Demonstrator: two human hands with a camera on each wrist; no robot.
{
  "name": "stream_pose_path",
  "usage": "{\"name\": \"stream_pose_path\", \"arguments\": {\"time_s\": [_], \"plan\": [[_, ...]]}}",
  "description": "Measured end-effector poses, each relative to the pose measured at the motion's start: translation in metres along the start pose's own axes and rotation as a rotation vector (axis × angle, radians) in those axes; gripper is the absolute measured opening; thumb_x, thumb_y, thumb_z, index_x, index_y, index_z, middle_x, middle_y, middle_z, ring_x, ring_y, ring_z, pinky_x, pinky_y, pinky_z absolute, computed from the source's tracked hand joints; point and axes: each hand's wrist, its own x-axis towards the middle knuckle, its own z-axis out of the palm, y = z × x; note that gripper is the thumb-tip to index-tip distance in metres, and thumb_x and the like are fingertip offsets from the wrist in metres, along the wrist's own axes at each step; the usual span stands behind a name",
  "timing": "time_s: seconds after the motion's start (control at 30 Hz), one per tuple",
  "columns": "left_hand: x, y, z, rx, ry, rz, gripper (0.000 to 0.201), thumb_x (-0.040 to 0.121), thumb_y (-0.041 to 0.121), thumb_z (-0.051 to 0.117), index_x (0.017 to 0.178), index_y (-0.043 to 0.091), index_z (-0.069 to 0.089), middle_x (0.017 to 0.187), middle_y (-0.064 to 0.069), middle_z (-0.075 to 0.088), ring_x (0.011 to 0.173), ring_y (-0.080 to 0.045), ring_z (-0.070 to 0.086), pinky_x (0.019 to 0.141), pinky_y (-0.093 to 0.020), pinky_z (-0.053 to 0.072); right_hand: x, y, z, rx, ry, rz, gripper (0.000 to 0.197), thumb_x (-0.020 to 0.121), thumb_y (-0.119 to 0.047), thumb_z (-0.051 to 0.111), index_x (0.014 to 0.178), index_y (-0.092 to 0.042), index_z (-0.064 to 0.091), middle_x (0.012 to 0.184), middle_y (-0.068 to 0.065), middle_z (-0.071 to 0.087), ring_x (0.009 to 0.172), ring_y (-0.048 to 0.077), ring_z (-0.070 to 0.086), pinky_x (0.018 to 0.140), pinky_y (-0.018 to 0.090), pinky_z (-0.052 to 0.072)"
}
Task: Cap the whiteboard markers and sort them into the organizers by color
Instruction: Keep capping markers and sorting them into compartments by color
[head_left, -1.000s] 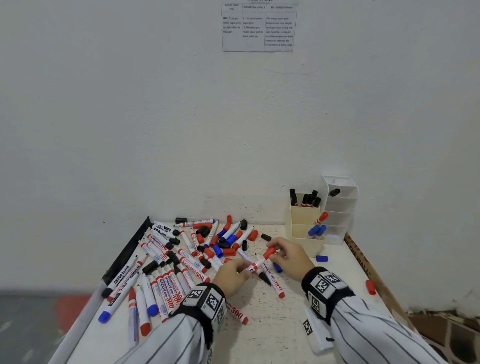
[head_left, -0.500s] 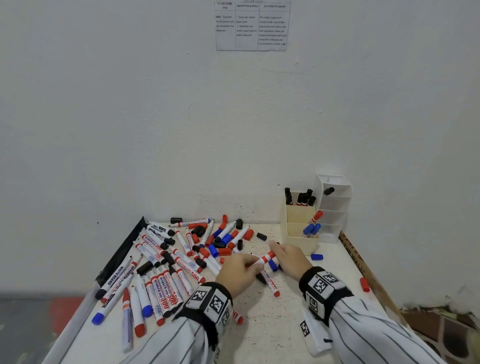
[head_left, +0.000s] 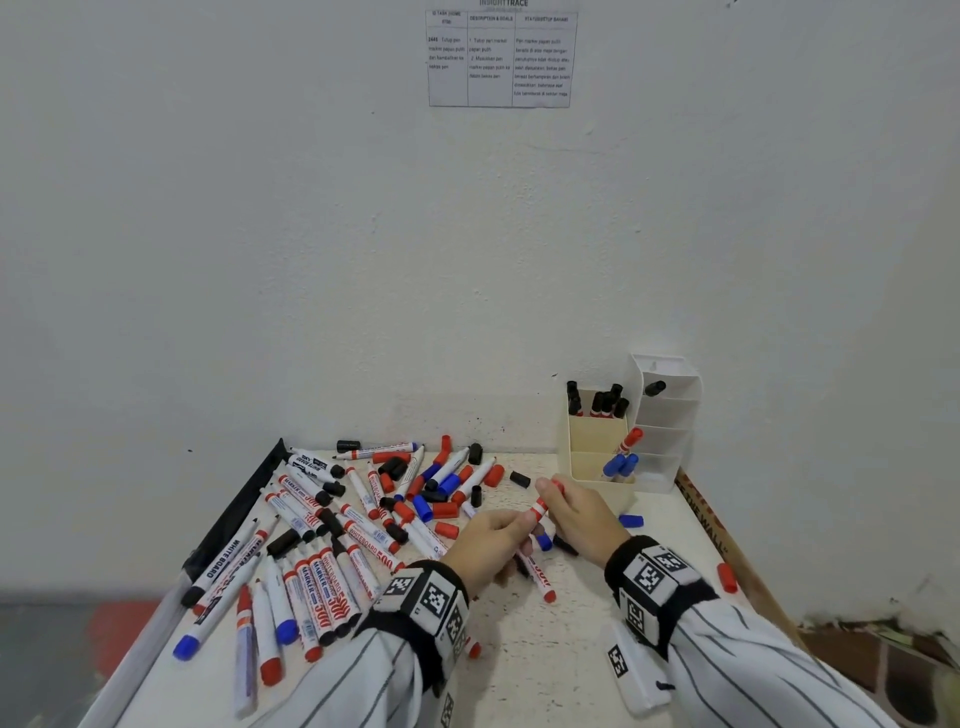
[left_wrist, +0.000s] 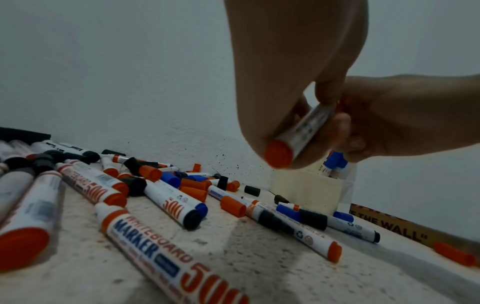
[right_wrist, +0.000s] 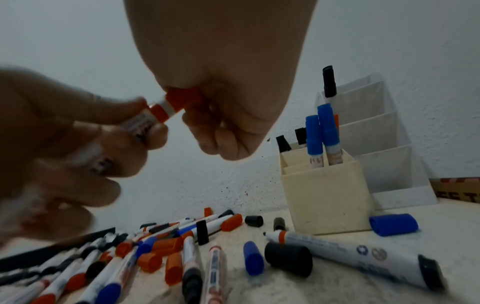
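A white speckled worktop (head_left: 587, 618) carries a heap of loose whiteboard markers and caps (head_left: 363, 519) over its left half. At its back right corner stand a cream plastic organizer (head_left: 597, 467), holding black and blue markers, and a white tiered organizer (head_left: 670, 431) just beside it. Above the worktop's middle, the left hand (head_left: 488, 545) curls its fingers round the barrel of a red-banded white marker (head_left: 537, 512), while the right hand (head_left: 582, 519) pinches the red cap (right_wrist: 182, 98) on its tip.
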Motion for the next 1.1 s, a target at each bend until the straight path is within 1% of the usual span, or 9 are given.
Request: {"name": "stream_pose_path", "arguments": {"time_s": [0.13, 0.27, 0.4, 0.47, 0.6, 0.73, 0.8, 0.93, 1.1], "plan": [[0.010, 0.006, 0.006, 0.025, 0.080, 0.044, 0.019, 0.097, 0.032, 0.045, 0.092, 0.027, 0.062, 0.092, 0.011, 0.063, 0.090, -0.007, 0.056, 0.083, -0.025, 0.042, 0.007, -0.009, -0.019, -0.035, 0.081, -0.082, 0.022, 0.094, -0.029, 0.049, 0.074, -0.021, 0.050, 0.067, -0.005, 0.054, 0.060, 0.008, 0.048, 0.059, 0.019, 0.040], [0.027, -0.004, 0.008, 0.197, 0.121, -0.059, 0.034, 0.098, 0.022, 0.043, 0.130, 0.013, 0.050, 0.131, -0.002, 0.053, 0.120, -0.015, 0.048, 0.103, -0.028, 0.037, 0.022, -0.021, -0.051, -0.035, 0.269, -0.137, 0.008, 0.095, -0.019, 0.049, 0.089, -0.015, 0.052, 0.079, 0.002, 0.059, 0.056, -0.003, 0.055, 0.051, 0.011, 0.044], [0.040, -0.016, 0.011, 0.432, 0.036, -0.250, 0.037, 0.097, 0.017, 0.041, 0.134, 0.019, 0.042, 0.132, -0.009, 0.049, 0.095, -0.018, 0.057, 0.071, -0.022, 0.049, 0.044, -0.026, -0.086, -0.056, 0.478, -0.137, 0.010, 0.093, -0.014, 0.051, 0.102, -0.009, 0.054, 0.080, 0.006, 0.058, 0.071, 0.020, 0.057, 0.068, 0.030, 0.051], [0.043, -0.019, 0.014, 0.499, -0.014, -0.283, 0.039, 0.096, 0.014, 0.040, 0.134, 0.022, 0.041, 0.132, -0.010, 0.049, 0.094, -0.019, 0.059, 0.063, -0.018, 0.049, 0.053, -0.024, -0.098, -0.110, 0.500, -0.141, 0.011, 0.094, -0.013, 0.050, 0.103, -0.010, 0.053, 0.074, 0.000, 0.056, 0.066, 0.016, 0.057, 0.065, 0.027, 0.052], [0.051, -0.025, 0.016, 0.606, -0.039, -0.256, 0.037, 0.096, 0.014, 0.041, 0.130, 0.026, 0.047, 0.131, -0.007, 0.051, 0.092, -0.016, 0.057, 0.083, -0.023, 0.048, 0.071, -0.008, -0.106, -0.239, 0.433, -0.097, 0.006, 0.095, -0.013, 0.046, 0.099, -0.012, 0.051, 0.068, 0.000, 0.061, 0.051, 0.004, 0.056, 0.049, 0.011, 0.045], [0.057, -0.024, 0.017, 0.706, -0.032, -0.214, 0.029, 0.096, 0.025, 0.041, 0.123, 0.022, 0.051, 0.116, -0.002, 0.058, 0.087, -0.011, 0.053, 0.085, -0.022, 0.047, 0.082, 0.009, -0.104, -0.448, 0.395, -0.037, 0.018, 0.094, -0.010, 0.048, 0.109, -0.004, 0.056, 0.101, 0.005, 0.052, 0.082, 0.015, 0.053, 0.065, 0.008, 0.038], [0.060, -0.021, 0.016, 0.777, -0.023, -0.200, 0.026, 0.096, 0.028, 0.042, 0.117, 0.018, 0.053, 0.103, -0.002, 0.059, 0.089, -0.014, 0.056, 0.085, -0.024, 0.047, 0.084, 0.015, -0.102, -0.513, 0.357, -0.033, 0.023, 0.092, -0.007, 0.050, 0.114, -0.004, 0.055, 0.108, 0.009, 0.054, 0.095, 0.019, 0.052, 0.078, 0.013, 0.035], [0.061, -0.021, 0.013, 0.846, -0.033, -0.231, 0.014, 0.091, 0.029, 0.054, 0.101, 0.021, 0.049, 0.098, 0.003, 0.054, 0.088, -0.013, 0.053, 0.086, -0.025, 0.048, 0.085, 0.022, -0.100, -0.564, 0.326, -0.022, 0.016, 0.089, -0.004, 0.053, 0.105, -0.007, 0.055, 0.094, 0.012, 0.061, 0.078, 0.020, 0.055, 0.066, 0.024, 0.043], [0.062, -0.024, 0.011, 0.913, 0.002, -0.300, 0.035, 0.088, 0.041, 0.055, 0.112, 0.017, 0.050, 0.093, 0.002, 0.050, 0.084, -0.011, 0.051, 0.075, -0.022, 0.045, 0.090, 0.027, -0.097, -0.672, 0.341, 0.036, 0.015, 0.090, -0.006, 0.048, 0.101, -0.011, 0.056, 0.089, 0.016, 0.063, 0.078, 0.029, 0.059, 0.070, 0.039, 0.053]]}}
